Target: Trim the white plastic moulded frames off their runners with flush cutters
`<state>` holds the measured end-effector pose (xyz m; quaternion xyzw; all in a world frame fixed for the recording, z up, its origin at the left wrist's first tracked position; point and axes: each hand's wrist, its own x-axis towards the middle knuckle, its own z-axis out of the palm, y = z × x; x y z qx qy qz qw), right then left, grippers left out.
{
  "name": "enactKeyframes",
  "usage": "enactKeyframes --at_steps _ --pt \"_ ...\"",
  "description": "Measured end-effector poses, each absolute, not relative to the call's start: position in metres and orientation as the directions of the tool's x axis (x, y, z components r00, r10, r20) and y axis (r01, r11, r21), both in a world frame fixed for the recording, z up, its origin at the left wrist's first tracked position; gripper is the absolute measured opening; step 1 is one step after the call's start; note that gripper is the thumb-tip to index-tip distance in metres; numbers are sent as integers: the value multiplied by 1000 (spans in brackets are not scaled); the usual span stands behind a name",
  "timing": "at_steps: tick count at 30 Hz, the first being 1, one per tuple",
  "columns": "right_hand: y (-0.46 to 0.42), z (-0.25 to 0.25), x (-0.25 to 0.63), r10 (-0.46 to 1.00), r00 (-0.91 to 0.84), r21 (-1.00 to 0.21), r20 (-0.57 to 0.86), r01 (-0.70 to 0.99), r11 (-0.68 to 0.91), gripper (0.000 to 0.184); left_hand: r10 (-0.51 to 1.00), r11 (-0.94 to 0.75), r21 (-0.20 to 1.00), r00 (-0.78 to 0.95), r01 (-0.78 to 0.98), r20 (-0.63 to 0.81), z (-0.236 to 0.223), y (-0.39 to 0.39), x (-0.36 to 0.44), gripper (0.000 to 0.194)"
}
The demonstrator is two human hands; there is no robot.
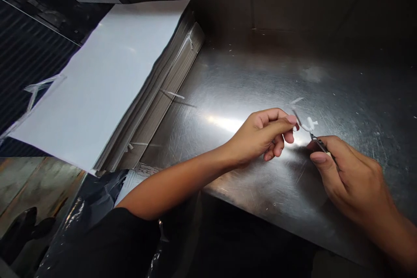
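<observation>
Steel table [247,82], likely cardboard [107,74] by left hand [260,134]

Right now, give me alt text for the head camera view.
Two bare hands over a scratched steel table: the left hand pinches a small white plastic piece, the right hand holds a slim dark tool to it. A stack of white sheets lies alongside.
</observation>
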<state>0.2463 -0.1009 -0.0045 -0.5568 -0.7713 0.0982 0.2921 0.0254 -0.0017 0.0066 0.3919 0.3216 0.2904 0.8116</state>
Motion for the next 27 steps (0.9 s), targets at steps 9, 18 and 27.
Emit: enactKeyframes --at_steps 9,18,27 --pt "-102 -2 246 950 -152 -568 273 772 287 41 806 374 890 566 -260 -173 3 -4 24 39" --pt "-102 1 246 951 -129 -575 282 771 275 37 888 -32 992 452 -124 85 -5 -16 24 30" --pt "-103 2 246 962 -112 -572 247 785 239 41 830 -419 907 383 -48 404 -7 -15 25 23"
